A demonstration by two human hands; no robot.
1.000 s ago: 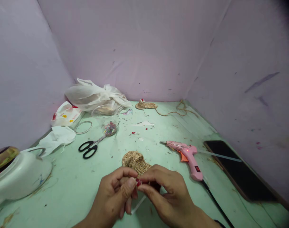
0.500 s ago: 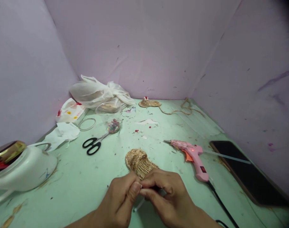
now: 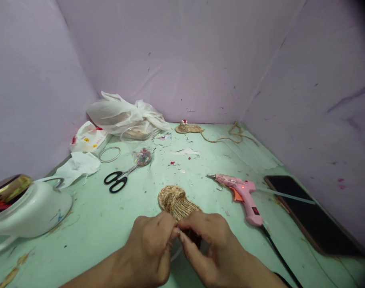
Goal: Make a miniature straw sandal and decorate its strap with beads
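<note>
Two hands (image 3: 150,244) (image 3: 214,244), one packet (image 3: 90,138) (reddish lettering, perhaps)

Tan rope slipper (image 3: 176,201) lying flat on green table (image 3: 92,224), near end hidden; pale strip (image 3: 176,254), partly hidden

It looks like a small craft nook to me, boxed in by pale purple walls (image 3: 170,60). On the scuffed green surface (image 3: 98,232) lie a pink glue gun (image 3: 245,193) with its light glowing, black-handled scissors (image 3: 125,173), scattered red beads (image 3: 172,163), a trailing length of twine (image 3: 211,141) and a slipper-shaped rope piece (image 3: 176,202).
</note>
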